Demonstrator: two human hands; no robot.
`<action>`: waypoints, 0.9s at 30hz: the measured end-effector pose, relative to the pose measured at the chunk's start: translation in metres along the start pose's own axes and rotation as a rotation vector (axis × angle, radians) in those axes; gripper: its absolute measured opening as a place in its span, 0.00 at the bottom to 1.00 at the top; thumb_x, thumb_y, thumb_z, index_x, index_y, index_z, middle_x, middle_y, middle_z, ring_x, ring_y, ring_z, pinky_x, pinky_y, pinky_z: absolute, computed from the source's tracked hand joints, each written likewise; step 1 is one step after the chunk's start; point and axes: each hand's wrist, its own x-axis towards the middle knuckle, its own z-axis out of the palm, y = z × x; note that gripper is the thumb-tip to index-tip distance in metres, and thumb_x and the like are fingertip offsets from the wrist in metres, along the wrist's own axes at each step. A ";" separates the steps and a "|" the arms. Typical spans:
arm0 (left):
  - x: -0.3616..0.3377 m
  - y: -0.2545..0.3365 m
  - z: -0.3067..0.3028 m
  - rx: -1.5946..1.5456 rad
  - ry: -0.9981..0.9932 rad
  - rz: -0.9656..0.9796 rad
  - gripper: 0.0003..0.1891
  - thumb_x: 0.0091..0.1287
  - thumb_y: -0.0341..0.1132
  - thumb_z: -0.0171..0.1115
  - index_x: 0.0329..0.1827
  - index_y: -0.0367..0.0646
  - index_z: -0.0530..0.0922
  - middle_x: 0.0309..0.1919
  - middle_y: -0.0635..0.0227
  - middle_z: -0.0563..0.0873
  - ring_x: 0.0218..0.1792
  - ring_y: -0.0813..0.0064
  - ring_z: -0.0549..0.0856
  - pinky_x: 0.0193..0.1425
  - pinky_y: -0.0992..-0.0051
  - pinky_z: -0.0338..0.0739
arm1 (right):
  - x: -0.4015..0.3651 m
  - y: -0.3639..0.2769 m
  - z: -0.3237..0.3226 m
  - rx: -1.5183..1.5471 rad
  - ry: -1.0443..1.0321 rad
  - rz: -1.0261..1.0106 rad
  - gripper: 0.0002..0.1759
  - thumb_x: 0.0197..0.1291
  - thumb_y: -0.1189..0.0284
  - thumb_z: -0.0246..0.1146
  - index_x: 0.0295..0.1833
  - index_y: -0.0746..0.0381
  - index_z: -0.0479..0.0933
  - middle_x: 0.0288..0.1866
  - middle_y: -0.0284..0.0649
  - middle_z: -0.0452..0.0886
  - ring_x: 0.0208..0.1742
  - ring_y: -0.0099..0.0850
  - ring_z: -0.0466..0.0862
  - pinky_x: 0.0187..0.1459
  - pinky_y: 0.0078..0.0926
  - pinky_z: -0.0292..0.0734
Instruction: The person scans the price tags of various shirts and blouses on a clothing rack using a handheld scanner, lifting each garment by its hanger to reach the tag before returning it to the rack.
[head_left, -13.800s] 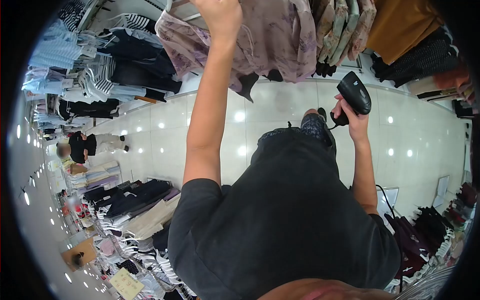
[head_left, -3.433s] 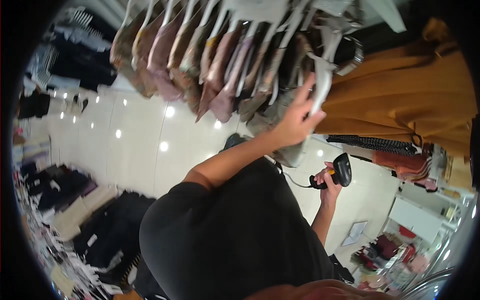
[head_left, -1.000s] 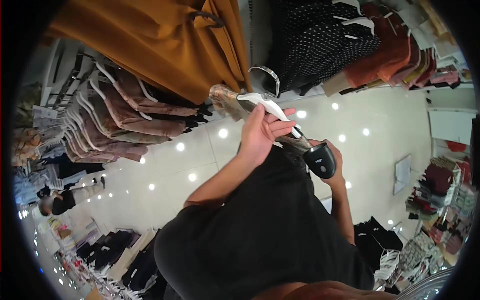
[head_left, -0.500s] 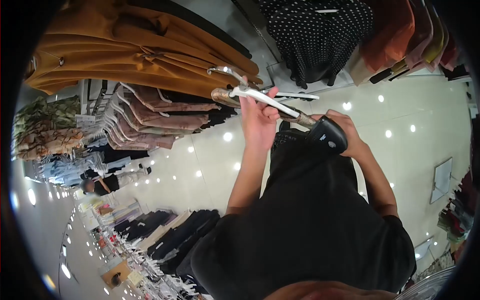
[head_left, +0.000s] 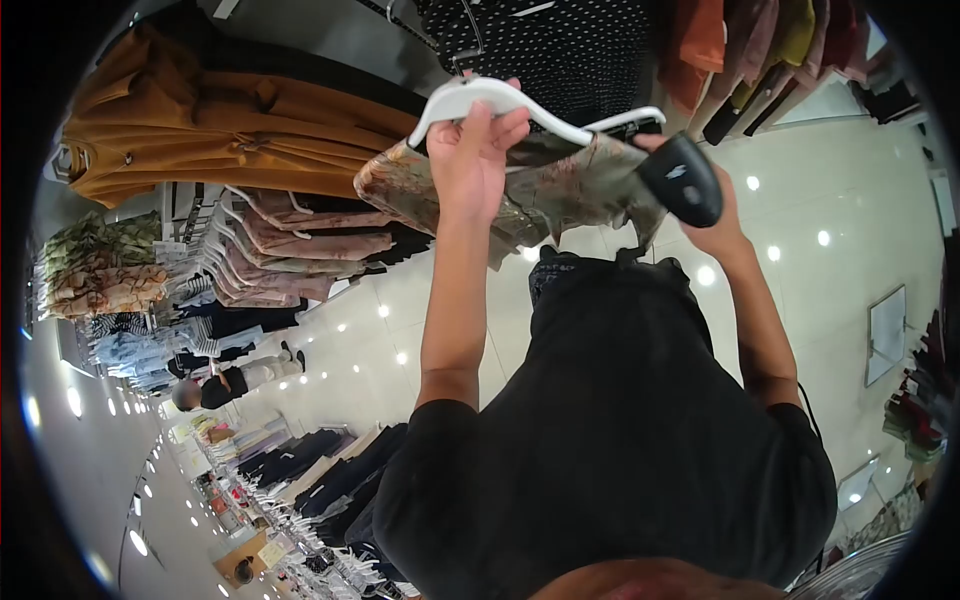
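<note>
My left hand (head_left: 478, 158) grips a white hanger (head_left: 530, 107) that carries a floral patterned garment (head_left: 560, 190), held up in front of me. My right hand (head_left: 712, 220) holds a black handheld barcode scanner (head_left: 682, 178) right beside the garment's right end, its head close to the fabric. A thin cable (head_left: 808, 420) runs down past my right arm. My dark shirt fills the lower middle of the view.
Mustard garments (head_left: 240, 130) hang on a rack at the left, with pink and floral ones (head_left: 290, 240) below them. A black dotted garment (head_left: 560, 50) and orange tops (head_left: 750, 40) hang ahead. A person (head_left: 215, 385) stands far off at the left. Glossy tiled floor (head_left: 840, 220) lies around me.
My left hand has lifted the hanger higher, and the floral garment now spreads out below it. The scanner in my right hand has risen with it and stays at the garment's right end.
</note>
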 end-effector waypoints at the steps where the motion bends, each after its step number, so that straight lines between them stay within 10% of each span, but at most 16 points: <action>1: 0.004 -0.001 0.007 0.016 -0.010 0.022 0.15 0.73 0.27 0.54 0.62 0.38 0.70 0.56 0.40 0.80 0.43 0.61 0.89 0.46 0.69 0.88 | -0.007 0.000 -0.004 0.171 0.119 0.015 0.22 0.58 0.81 0.62 0.60 0.67 0.75 0.58 0.42 0.80 0.59 0.31 0.79 0.63 0.28 0.69; 10: 0.031 0.001 0.058 -0.016 -0.145 0.149 0.19 0.74 0.30 0.54 0.65 0.32 0.69 0.57 0.49 0.80 0.51 0.56 0.86 0.55 0.65 0.85 | -0.069 -0.012 -0.029 0.025 0.501 0.158 0.16 0.61 0.86 0.62 0.55 0.67 0.76 0.55 0.38 0.81 0.53 0.25 0.82 0.57 0.24 0.74; 11: 0.031 0.003 0.075 -0.041 0.040 0.122 0.12 0.75 0.31 0.55 0.56 0.36 0.76 0.48 0.62 0.84 0.44 0.68 0.86 0.49 0.75 0.82 | -0.074 -0.012 -0.029 0.039 0.484 0.218 0.16 0.61 0.86 0.61 0.55 0.67 0.76 0.54 0.38 0.81 0.52 0.25 0.82 0.56 0.23 0.75; 27: 0.062 0.054 0.112 -0.019 -0.183 0.287 0.12 0.75 0.31 0.53 0.54 0.32 0.75 0.50 0.55 0.84 0.56 0.62 0.84 0.58 0.70 0.83 | -0.094 -0.005 -0.034 -0.046 0.458 0.280 0.16 0.63 0.81 0.63 0.56 0.62 0.78 0.45 0.33 0.83 0.43 0.17 0.78 0.40 0.14 0.71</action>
